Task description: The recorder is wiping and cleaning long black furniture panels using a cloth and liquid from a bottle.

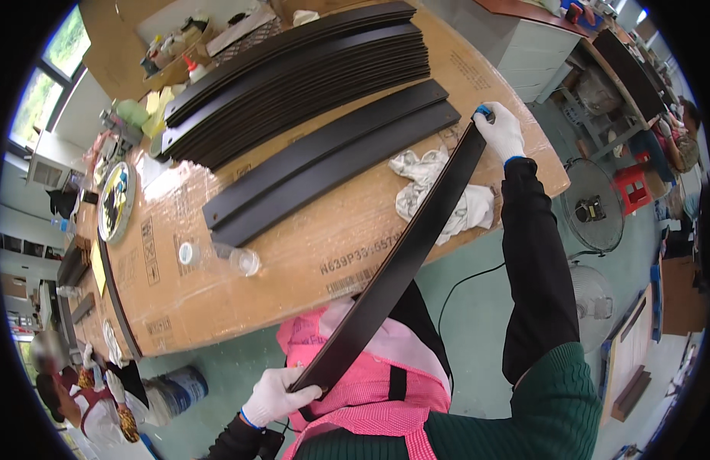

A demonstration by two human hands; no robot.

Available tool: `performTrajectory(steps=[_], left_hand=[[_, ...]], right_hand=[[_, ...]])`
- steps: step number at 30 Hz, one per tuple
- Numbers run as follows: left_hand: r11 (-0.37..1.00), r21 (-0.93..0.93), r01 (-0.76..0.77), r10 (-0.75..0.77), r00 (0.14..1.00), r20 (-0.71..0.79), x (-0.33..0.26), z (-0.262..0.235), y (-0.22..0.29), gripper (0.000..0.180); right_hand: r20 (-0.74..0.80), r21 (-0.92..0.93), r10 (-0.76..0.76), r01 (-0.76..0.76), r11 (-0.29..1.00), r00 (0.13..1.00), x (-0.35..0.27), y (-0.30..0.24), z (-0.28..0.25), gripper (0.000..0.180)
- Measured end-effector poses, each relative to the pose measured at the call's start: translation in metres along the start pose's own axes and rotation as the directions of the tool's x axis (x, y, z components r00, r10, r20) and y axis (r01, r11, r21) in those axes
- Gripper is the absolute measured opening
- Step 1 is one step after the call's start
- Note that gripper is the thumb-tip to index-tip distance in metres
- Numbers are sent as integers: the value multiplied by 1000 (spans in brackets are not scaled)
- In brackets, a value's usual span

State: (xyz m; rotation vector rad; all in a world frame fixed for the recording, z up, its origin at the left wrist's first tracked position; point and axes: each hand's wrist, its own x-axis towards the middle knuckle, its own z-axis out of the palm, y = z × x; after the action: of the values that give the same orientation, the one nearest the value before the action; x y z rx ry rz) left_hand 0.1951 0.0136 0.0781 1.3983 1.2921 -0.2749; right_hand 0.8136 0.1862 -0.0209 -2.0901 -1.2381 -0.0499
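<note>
A long, dark flat slat [393, 276] slants across in front of me, over the table's near edge. My left hand [280, 396], in a white glove, grips its lower end with the thumb on top. At the far end my right hand [499, 132], also gloved, is closed round the slat, with a bit of blue showing at the fingertips. Beneath the raised part lies a crumpled white cloth [422, 178]. Two more dark slats [332, 157] lie side by side on the table, and behind them stands a large stack of similar slats [309, 77].
Cardboard covers the table [163, 284]. A clear plastic bottle [236, 261] lies near its middle, and a round tin [117, 203] stands at the left. Floor fans [593, 207] and a red stool [632, 188] are to the right. Co-workers [94, 406] sit at lower left and far right.
</note>
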Motion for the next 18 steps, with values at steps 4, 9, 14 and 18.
performTrajectory(steps=[4,9,14,18], left_hand=[[1000,25,-2,2,1000,0,8,-4,-1,25],[946,-324,-11,53,991,123,21,-13,-11,24],[937,-347,-44,109,980,168,28,-24,-24,25],[937,-342,-72,130,980,151,25,-23,-16,24]], right_hand=[[-34,273,267,-248,929,963,4,37,-9,41],[215,946,376,-288,150,901,-95,8,-48,21],[772,618,-112,-699,359,626,-238,-72,-102,30],[805,517,-292,-852,-82,516,-326,-99,-56,37]])
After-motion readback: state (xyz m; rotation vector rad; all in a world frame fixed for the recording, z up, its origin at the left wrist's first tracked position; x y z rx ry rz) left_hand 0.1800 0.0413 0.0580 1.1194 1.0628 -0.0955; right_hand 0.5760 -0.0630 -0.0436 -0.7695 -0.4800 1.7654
